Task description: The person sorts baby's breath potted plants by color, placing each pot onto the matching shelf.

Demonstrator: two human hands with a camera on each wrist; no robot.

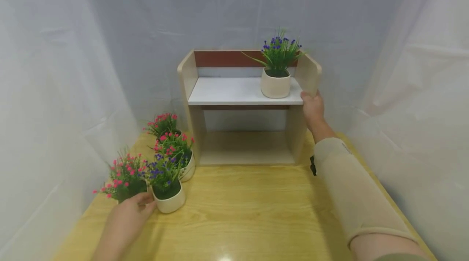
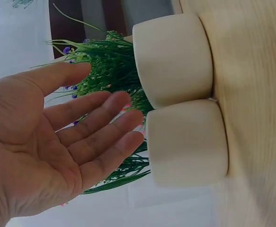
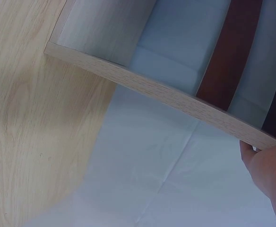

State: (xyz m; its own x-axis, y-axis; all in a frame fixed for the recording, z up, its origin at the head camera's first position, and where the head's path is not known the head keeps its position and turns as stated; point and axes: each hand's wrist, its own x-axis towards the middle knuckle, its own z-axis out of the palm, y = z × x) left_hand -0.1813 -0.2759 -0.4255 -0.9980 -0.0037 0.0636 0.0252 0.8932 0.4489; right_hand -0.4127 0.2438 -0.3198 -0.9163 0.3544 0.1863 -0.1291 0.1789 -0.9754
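Note:
My left hand (image 1: 128, 216) is beside the potted plant with purple flowers (image 1: 169, 200), at the table's left. In the left wrist view that hand (image 2: 67, 137) has its palm showing and fingers loosely spread, holding nothing. Two cream pots, an upper pot (image 2: 173, 61) and a lower pot (image 2: 187, 144), stand just beyond its fingertips. My right hand (image 1: 314, 110) grips the right side panel of a two-tier wooden shelf (image 1: 245, 100). Part of this hand (image 3: 270, 170) shows at the panel's edge in the right wrist view. Another purple-flowered plant (image 1: 275, 84) sits on the upper board's right side.
Left of the shelf stand pink-flowered plants: a rear plant (image 1: 163, 124), a middle plant (image 1: 188, 167) and a front plant (image 1: 128, 175). The wooden table (image 1: 238, 212) extends in front. White sheeting (image 1: 146, 16) hangs behind and at both sides. A small black object (image 1: 313, 165) shows beside the right sleeve.

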